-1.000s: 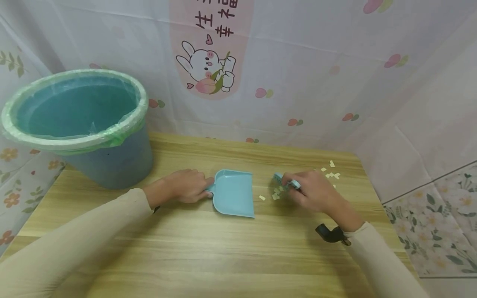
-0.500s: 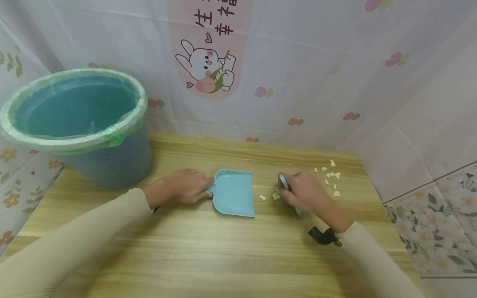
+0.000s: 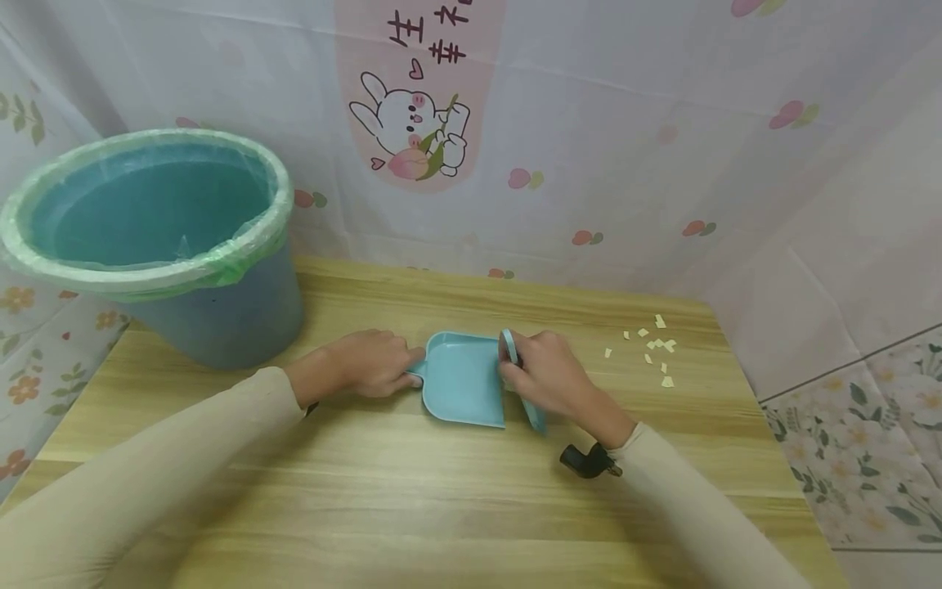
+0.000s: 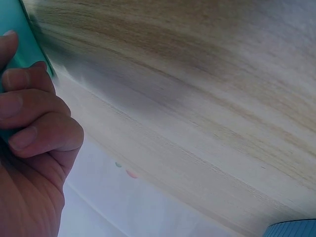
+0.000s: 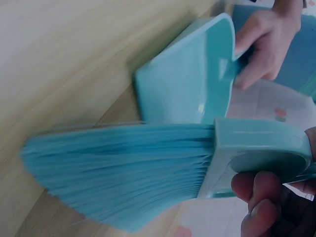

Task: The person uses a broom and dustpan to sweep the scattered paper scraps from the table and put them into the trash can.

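My left hand grips the handle of a light-blue dustpan, which lies on the table with its open edge to the right. In the left wrist view the curled fingers wrap the handle. At that open edge, my right hand holds a small blue hand brush by its looped handle. Its bristles stand beside the pan's lip in the right wrist view. Whether they touch the pan, I cannot tell. Several pale yellow paper scraps are scattered to the right of the hand. Any scraps under the brush are hidden.
A large blue bucket lined with a clear green-tinted bag stands at the table's back left. The wooden table meets a printed curtain at the back. A black strap mount sticks out at the right wrist.
My right hand has moved left with the brush, up to the dustpan's open edge. The scraps that lay between pan and brush are out of sight. The left hand and dustpan stay put.
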`<state>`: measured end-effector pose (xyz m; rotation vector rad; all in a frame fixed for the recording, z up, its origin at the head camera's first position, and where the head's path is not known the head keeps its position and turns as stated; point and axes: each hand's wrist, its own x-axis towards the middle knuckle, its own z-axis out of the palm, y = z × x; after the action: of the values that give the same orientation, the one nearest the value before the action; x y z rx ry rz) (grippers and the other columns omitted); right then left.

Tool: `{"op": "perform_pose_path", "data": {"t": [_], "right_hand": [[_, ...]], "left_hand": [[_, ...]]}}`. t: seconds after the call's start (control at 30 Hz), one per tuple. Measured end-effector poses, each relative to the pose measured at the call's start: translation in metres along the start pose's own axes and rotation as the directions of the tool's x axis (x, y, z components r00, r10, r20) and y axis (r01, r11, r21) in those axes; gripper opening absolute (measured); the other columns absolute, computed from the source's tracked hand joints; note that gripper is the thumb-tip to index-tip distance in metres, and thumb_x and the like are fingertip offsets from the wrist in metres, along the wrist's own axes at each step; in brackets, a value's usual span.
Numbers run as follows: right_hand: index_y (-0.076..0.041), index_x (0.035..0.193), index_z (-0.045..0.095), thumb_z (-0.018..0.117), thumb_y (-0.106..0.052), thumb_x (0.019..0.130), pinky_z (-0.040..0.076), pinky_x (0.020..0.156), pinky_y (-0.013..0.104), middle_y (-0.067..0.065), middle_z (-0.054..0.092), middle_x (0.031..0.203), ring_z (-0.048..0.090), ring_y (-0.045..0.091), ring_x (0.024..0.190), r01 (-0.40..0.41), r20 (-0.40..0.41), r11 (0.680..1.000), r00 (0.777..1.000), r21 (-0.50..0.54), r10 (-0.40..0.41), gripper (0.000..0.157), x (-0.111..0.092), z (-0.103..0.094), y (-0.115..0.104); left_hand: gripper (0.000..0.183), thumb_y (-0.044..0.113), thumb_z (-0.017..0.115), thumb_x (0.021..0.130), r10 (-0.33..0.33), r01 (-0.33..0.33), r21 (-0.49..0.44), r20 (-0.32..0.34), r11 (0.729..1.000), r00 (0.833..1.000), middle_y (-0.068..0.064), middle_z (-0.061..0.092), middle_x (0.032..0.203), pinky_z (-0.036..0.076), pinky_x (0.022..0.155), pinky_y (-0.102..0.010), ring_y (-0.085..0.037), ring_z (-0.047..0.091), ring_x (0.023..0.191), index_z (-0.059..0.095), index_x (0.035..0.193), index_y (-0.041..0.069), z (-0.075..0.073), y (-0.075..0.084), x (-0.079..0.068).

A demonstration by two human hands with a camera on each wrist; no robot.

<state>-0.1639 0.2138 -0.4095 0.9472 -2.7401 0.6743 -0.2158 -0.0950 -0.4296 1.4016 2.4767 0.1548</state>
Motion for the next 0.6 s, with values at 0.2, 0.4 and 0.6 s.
{"op": "perform_pose_path", "data": {"t": [0.2,0.4,0.6], "right_hand": [[-0.013,0.084,0.062,0.052,-0.012,0.096,0.032,0.053,0.028,-0.011,0.043,0.059,0.036,0.005,0.052,-0.003,-0.046,0.999,0.999,0.047,0.005,0.016,0.014,0.005,-0.013],[-0.010,0.090,0.067,0.053,-0.012,0.096,0.031,0.051,0.029,-0.010,0.045,0.059,0.035,0.005,0.051,-0.051,-0.071,0.993,0.996,0.108,0.059,0.016,0.017,0.003,-0.014],[-0.006,0.091,0.072,0.054,-0.010,0.095,0.028,0.048,0.029,-0.010,0.044,0.056,0.032,0.005,0.049,-0.064,-0.157,0.987,0.984,0.150,0.088,0.018,0.011,-0.010,-0.006]], "left_hand": [[0.030,0.032,0.063,0.113,0.009,-0.009,0.001,-0.006,1.000,1.000,0.003,0.044,0.071,0.046,0.064,-0.034,-0.013,0.048,0.064,0.062,0.112,0.002,-0.002,0.001,0.000],[0.028,0.031,0.064,0.113,0.020,-0.020,0.001,-0.015,1.000,1.000,0.004,0.043,0.070,0.046,0.063,-0.034,-0.013,0.047,0.063,0.061,0.110,0.002,-0.002,0.001,0.000],[0.031,0.032,0.063,0.113,-0.012,0.012,0.002,0.015,1.000,1.000,0.002,0.046,0.070,0.049,0.066,-0.036,-0.015,0.050,0.065,0.063,0.115,0.001,-0.003,0.003,0.000]]}}
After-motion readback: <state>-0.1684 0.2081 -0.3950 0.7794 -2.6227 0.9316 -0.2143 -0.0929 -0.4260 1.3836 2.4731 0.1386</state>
